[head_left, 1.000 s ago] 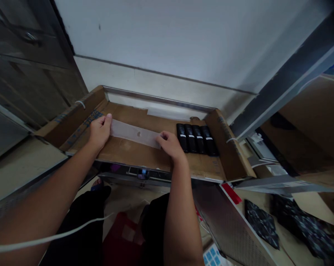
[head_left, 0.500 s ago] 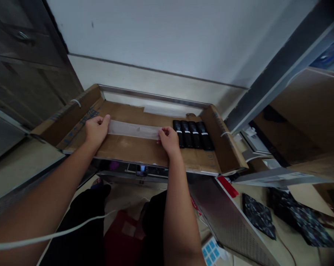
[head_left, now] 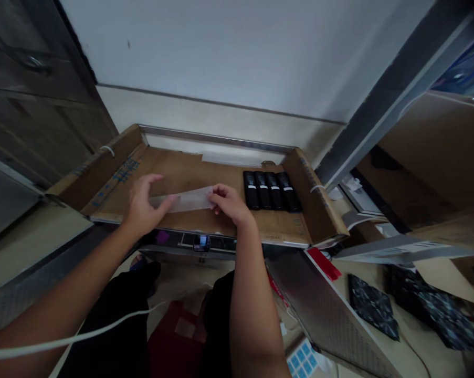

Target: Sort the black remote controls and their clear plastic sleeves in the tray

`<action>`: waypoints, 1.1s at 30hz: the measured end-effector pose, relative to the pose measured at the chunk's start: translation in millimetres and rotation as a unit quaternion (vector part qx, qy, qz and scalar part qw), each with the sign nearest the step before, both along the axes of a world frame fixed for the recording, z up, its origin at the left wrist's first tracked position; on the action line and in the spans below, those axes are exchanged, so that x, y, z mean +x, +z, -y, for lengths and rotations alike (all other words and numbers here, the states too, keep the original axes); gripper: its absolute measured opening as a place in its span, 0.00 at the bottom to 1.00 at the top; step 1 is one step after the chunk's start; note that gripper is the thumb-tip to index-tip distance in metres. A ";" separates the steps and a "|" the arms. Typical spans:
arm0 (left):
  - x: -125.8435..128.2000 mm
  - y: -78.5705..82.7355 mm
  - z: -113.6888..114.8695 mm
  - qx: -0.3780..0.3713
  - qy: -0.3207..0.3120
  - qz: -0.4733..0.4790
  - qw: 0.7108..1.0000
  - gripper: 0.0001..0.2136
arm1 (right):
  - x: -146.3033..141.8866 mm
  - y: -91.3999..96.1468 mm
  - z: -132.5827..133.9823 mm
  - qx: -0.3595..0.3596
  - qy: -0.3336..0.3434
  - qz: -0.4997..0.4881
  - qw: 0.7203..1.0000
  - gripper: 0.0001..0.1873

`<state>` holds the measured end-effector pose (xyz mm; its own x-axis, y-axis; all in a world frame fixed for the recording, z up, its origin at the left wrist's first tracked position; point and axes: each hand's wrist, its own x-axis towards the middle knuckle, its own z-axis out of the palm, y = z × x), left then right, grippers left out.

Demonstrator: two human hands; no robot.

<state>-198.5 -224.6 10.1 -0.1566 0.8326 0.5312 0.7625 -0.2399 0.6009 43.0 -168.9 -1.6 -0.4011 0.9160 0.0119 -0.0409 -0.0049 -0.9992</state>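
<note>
A long clear plastic strip (head_left: 189, 200) hangs between my two hands above the cardboard tray (head_left: 181, 173). My left hand (head_left: 144, 206) pinches its left end between thumb and fingers. My right hand (head_left: 229, 202) grips its right end, fingers curled. Just right of my right hand, several black rectangular devices (head_left: 269, 190) with small white labels lie side by side in a row on the tray floor.
The tray has raised cardboard flaps left (head_left: 98, 163) and right (head_left: 315, 194) and a metal rail (head_left: 217, 139) at the back against the white wall. A metal panel (head_left: 323, 310) and dark patterned pieces (head_left: 372, 307) lie lower right. A white cable (head_left: 75, 336) crosses lower left.
Both hands have drawn toward me and closer together. The strip has left the tray floor and now sags between them, shorter in span.
</note>
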 end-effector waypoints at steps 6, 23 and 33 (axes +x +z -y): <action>30.1 45.6 2.0 -0.331 -0.231 0.046 0.914 0.23 | -11.8 12.4 12.7 0.029 0.152 0.013 0.988 0.09; 48.1 20.9 26.2 -0.435 -0.305 0.385 0.755 0.16 | -7.9 45.2 35.0 0.063 0.168 -0.030 0.983 0.13; 51.7 26.4 33.3 -0.381 -0.246 0.328 0.829 0.15 | 13.0 56.5 31.7 0.210 0.076 0.070 0.972 0.10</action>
